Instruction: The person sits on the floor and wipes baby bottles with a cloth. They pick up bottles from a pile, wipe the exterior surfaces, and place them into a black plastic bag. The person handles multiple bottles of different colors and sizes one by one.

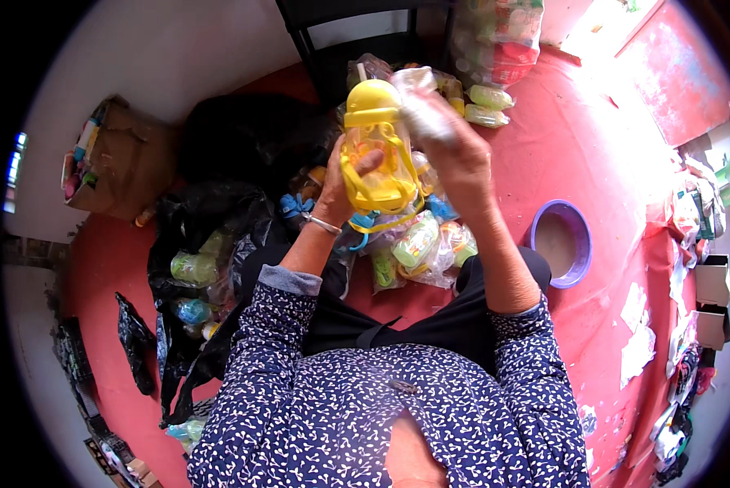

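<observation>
Upright in front of me is a yellow water bottle point(373, 98) with a domed lid, a straw, a clear body and a yellow strap hanging down its front. My left hand point(337, 193) is closed around its left side, the thumb across the body. My right hand point(459, 154) grips a crumpled white cloth point(424, 104) beside the lid; both are smeared by motion, and whether the cloth touches the lid I cannot tell. Below the bottle, between my legs, lie several bottles in clear plastic wrap point(418, 241), some green, some with blue or yellow parts.
A black plastic bag point(218, 199) of bottles lies open on my left, near a cardboard box point(141, 167). A purple basin point(585, 259) of cloudy water stands right of my knee. Ahead are a black chair point(357, 53), wrapped green bottles point(489, 98) and a large filled bag point(495, 41).
</observation>
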The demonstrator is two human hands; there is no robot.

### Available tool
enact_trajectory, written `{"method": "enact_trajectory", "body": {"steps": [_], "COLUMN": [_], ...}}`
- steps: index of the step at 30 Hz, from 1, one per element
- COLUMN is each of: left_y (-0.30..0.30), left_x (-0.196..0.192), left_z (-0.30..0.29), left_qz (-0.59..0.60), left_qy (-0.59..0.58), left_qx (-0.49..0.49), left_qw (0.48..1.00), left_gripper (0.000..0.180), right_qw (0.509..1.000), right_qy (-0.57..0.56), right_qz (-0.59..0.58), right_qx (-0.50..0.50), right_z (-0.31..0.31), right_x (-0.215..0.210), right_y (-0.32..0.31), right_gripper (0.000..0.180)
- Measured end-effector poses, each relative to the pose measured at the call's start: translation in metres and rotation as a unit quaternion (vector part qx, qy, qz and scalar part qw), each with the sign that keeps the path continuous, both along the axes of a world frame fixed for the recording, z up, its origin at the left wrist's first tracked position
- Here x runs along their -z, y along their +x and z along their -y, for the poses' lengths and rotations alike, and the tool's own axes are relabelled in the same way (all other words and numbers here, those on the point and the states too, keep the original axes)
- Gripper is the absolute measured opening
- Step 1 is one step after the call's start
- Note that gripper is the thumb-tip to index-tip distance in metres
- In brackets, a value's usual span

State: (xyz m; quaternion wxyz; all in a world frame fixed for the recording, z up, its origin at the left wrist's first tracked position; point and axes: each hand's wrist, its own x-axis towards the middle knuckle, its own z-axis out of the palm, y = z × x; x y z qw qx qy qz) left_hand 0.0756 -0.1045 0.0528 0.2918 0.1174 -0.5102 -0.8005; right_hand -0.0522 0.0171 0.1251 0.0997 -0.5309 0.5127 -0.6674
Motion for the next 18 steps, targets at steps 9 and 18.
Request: {"method": "enact_trajectory", "body": {"steps": [9, 18], "left_y": [-0.002, 0.041], "left_x": [-0.012, -0.032], "left_z": [0.000, 0.018], "left_qz": [0.073, -0.170], "left_qy": [0.001, 0.246], "left_qx": [-0.069, 0.044], "left_qw": [0.995, 0.953], "left_gripper": [0.056, 0.066], "right_qw": [0.817, 0.652], "right_qy": [0.027, -0.016], "right_qz": [0.568, 0.654], "right_qx": [-0.091, -0.383], "right_z": [-0.010, 0.016], "right_x": [0.009, 0.080], "right_y": [-0.049, -0.079], "right_gripper": [0.039, 0.042]}}
